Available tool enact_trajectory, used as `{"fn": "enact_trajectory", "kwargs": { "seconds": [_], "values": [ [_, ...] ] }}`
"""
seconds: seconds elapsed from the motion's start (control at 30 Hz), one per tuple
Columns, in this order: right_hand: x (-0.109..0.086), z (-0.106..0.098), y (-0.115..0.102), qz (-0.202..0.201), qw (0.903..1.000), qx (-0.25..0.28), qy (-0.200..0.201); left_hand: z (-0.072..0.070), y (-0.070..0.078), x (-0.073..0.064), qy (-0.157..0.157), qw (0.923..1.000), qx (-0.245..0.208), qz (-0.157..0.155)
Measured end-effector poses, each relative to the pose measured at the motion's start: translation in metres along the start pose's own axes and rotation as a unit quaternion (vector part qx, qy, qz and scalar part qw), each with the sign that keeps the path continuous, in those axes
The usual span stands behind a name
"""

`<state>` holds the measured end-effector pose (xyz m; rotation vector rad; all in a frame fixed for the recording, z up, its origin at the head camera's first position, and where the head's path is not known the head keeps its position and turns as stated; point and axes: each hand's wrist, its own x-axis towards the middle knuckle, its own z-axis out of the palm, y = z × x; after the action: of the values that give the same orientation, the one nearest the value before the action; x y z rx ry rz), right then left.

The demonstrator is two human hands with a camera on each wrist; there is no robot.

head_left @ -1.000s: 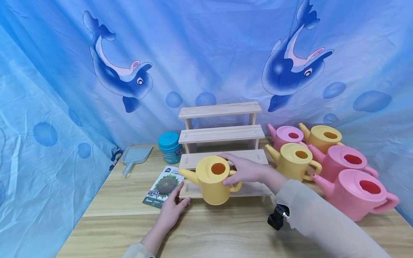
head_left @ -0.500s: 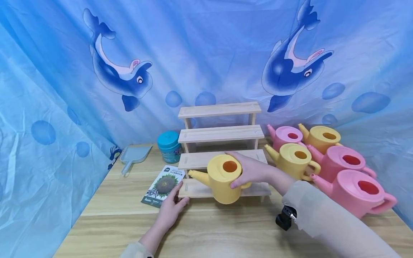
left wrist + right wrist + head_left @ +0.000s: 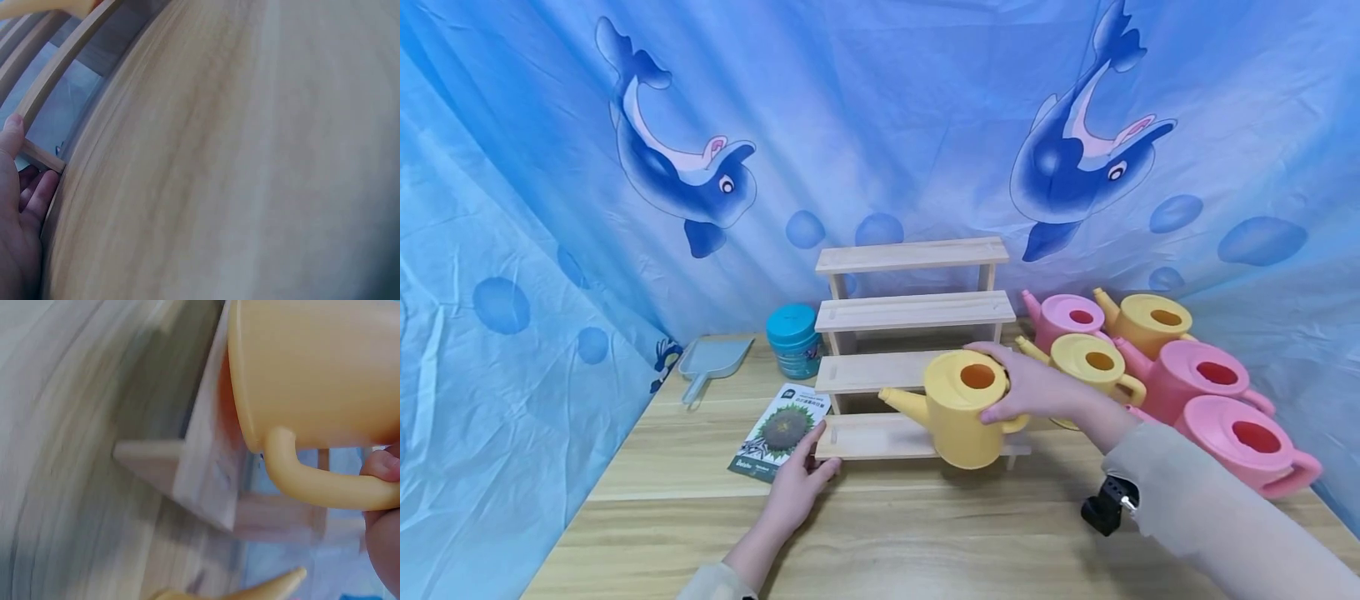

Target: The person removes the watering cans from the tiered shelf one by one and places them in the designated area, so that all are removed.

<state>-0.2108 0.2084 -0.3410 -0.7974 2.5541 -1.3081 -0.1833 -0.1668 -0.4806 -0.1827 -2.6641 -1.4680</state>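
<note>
My right hand grips a yellow watering can by its handle and the top of its body. The can is upright over the right part of the lowest step of a wooden step shelf, spout pointing left. Whether its base touches the step, I cannot tell. At the shelf's front left corner, my left hand holds the end of the lowest step. In the left wrist view, one digit lies on the board edge and other fingers bend beside the short leg.
Several pink and yellow watering cans stand on the right, including a near pink can and a yellow can. At left are a seed packet, a teal-lidded jar and a pale dustpan. A dolphin-printed curtain hangs behind.
My right hand has carried the yellow watering can rightward along the front of the lowest step, from its left part to its right part. The left hand stays at the shelf corner.
</note>
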Motion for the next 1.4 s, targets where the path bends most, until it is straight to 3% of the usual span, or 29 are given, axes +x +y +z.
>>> {"fn": "enact_trajectory", "kwargs": {
  "seconds": [0.27,0.43,0.77,1.07,1.4],
  "values": [
    [-0.030,-0.033,0.011,0.009,0.9985,-0.040,0.037,0.000,0.001,0.000,-0.005,1.0000,-0.003,-0.003],
    [-0.051,-0.052,0.020,0.000,0.9979,-0.051,0.039,0.000,0.001,0.000,-0.002,0.9999,-0.007,-0.014],
    [-0.093,-0.078,0.032,0.061,0.9952,-0.071,0.029,0.000,0.000,0.000,-0.005,0.9999,-0.005,-0.008],
    [-0.111,-0.085,0.045,0.089,0.9909,-0.097,0.029,0.000,0.001,0.000,-0.004,0.9999,0.003,-0.009],
    [-0.114,-0.078,0.054,0.110,0.9907,-0.078,0.019,0.000,0.000,0.000,-0.005,0.9999,0.004,-0.011]
  ]
}}
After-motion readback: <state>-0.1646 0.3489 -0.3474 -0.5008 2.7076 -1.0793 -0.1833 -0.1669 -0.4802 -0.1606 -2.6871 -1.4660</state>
